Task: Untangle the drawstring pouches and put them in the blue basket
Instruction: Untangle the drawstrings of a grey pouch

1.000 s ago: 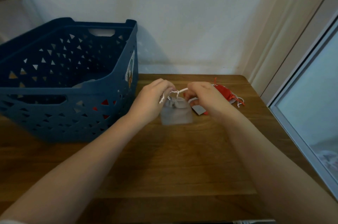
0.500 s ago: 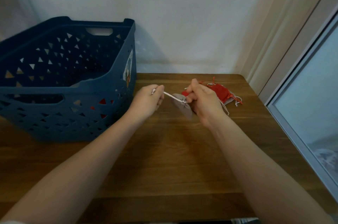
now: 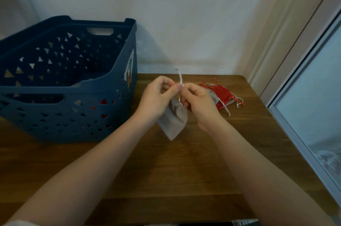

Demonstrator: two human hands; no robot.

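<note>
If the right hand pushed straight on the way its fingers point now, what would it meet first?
The right hand points leftward at the left hand, nearly touching; between them it pinches the white drawstring. It would likely meet the left hand's fingers first.

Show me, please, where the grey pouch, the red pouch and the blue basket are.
grey pouch (image 3: 173, 122): head view, on its hanging cloth body.
red pouch (image 3: 220, 92): head view, on its red cloth, on the table.
blue basket (image 3: 55, 126): head view, on its near wall.
</note>
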